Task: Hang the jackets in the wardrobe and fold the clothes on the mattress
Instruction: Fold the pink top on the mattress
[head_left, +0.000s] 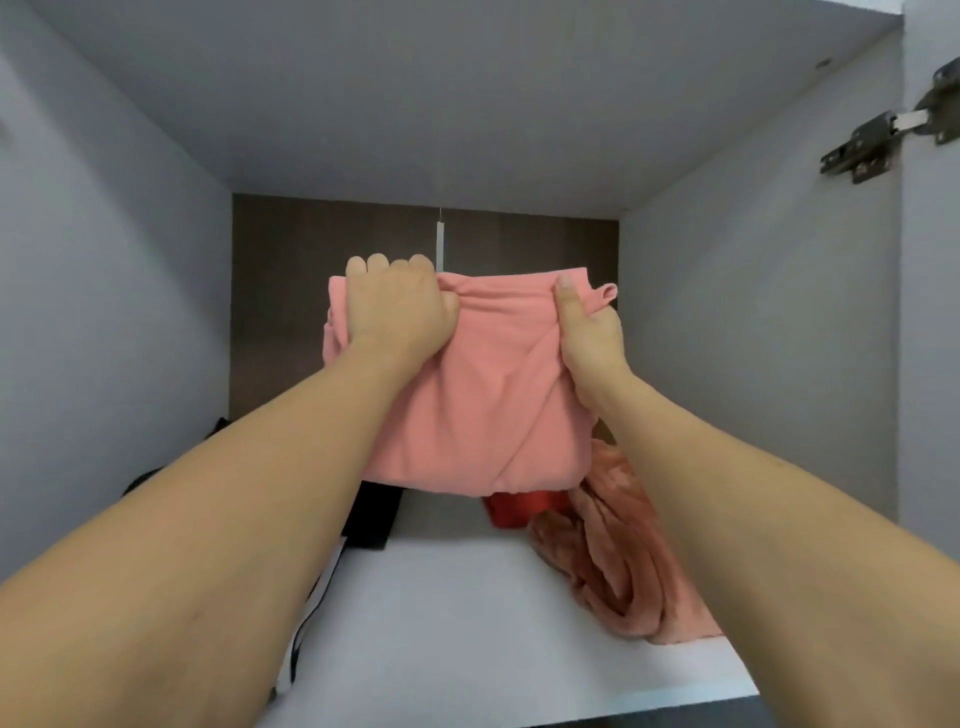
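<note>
Roughly left to right: dark black clothing (371, 519) lies at the left of the white wardrobe shelf (441, 623), mostly hidden behind the left forearm, so what it is cannot be told. Left hand (397, 306) grips the top left edge of a folded salmon-pink cloth garment (483, 405), fingers curled over the top. Right hand (587, 332) pinches the top right edge, thumb on the front; its other fingers are behind the cloth, not visible. Hands apart, both clamped on the same garment, which is held up over the shelf inside the cupboard, lower edge near the shelf; touching or not cannot be told. Under it, a bit of red fabric (519, 509) peeks out. Right of that, a crumpled peach fleecy cloth (618, 561) lies unfolded on the shelf. Metal door hinge (883, 135) at upper right.

Progress, as a judgement: pink item looks folded and is being shelved; peach cloth probably needs folding. Mattress, jackets and hanging rail are out of view, so that part cannot be rated. Thin pale strip on the back panel is unclear.
</note>
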